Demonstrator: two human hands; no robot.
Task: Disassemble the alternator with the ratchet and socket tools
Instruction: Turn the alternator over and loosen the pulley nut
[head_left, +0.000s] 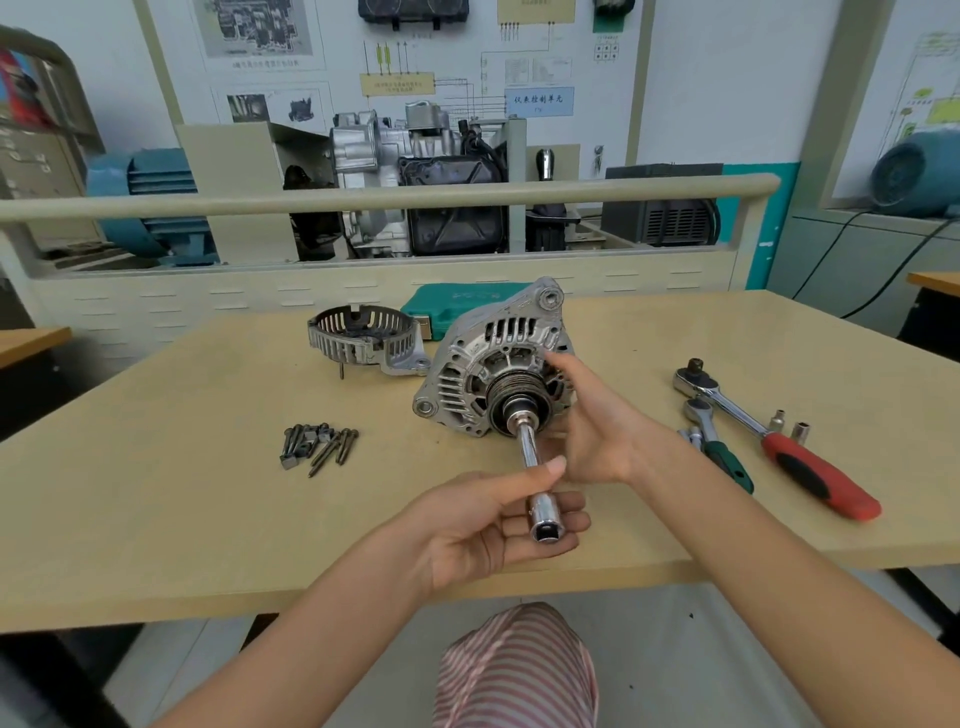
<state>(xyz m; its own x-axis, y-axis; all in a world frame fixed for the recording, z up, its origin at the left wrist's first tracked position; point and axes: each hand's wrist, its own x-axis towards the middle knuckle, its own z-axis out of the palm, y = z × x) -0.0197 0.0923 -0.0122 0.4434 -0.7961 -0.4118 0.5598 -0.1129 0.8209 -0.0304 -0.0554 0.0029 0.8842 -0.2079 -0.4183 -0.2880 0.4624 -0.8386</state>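
Note:
The silver alternator stands on edge on the tan table, its pulley facing me. A chrome extension bar with a socket sticks out of the pulley centre toward me. My left hand grips the near end of that bar, thumb on top. My right hand rests against the alternator's right side by the pulley, fingers fairly straight. A red-handled ratchet lies on the table to the right.
A removed rear cover and a green tool case lie behind the alternator. Several bolts sit in a pile at left. A green-handled ratchet and loose sockets lie beside the red one. An engine display stands beyond the table.

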